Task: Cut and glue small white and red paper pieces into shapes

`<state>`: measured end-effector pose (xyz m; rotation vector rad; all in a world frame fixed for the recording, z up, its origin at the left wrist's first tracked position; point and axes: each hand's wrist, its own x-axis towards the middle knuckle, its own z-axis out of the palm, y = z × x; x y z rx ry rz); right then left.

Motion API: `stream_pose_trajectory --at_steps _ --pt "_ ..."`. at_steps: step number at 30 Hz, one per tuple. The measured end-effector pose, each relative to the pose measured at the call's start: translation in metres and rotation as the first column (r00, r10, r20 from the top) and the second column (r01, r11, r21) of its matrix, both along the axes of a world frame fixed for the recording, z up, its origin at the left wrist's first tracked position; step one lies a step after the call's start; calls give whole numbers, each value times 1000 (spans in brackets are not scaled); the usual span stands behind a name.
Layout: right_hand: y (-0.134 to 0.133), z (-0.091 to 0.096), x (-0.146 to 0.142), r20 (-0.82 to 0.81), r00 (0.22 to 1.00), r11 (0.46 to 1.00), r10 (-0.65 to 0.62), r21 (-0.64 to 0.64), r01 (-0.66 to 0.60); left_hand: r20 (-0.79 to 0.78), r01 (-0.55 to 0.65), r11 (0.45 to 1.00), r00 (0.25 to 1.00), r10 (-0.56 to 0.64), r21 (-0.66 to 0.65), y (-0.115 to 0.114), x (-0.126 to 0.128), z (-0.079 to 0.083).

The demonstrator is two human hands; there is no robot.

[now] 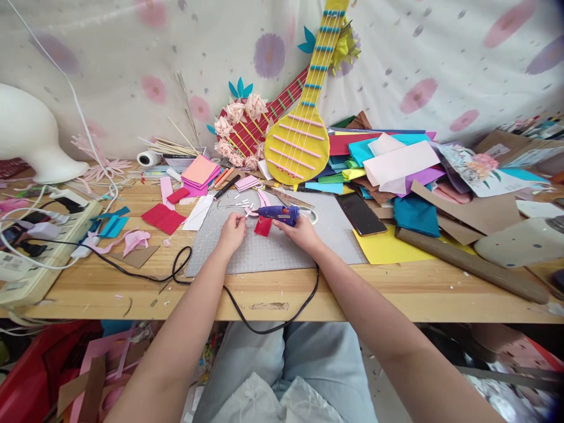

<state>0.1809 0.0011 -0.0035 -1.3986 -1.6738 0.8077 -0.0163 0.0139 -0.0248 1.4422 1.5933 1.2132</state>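
Note:
In the head view my right hand [300, 231] is wrapped round a blue hot glue gun [278, 214], whose nozzle points left. Its black cord [282, 326] loops down over the table's front edge. My left hand [233, 230] is closed in a pinch near the nozzle, on a small pale pink strip [249, 212] that is partly hidden by the fingers. Between the hands a red felt piece [263, 226] lies on the grey cutting mat [211, 254]. Small white bits are scattered on the mat behind my left hand.
Behind the mat stand a yellow lute-shaped craft [297, 144] and a red one with pink flowers [240, 126]. Felt sheets [396, 158] pile up at the right, by a black phone [361, 214]. A power strip [66, 247] and a white foam head [33, 132] stand at the left.

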Motion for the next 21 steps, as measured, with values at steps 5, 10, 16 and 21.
stream_pose_trajectory --at_steps 5,10,16,21 --pt "-4 5 -5 135 991 998 15 60 -24 3 32 999 999 -32 -37 -1 0 0" --pt "-6 6 -9 221 975 997 15 76 -33 18 43 998 999 -43 -47 -1 1 2" --pt "-9 8 -13 275 961 996 7 88 -32 20 63 996 998 -62 -66 -5 2 5" --pt "-9 7 -13 248 969 994 1 109 -28 14 43 997 999 -42 -61 -3 2 3"
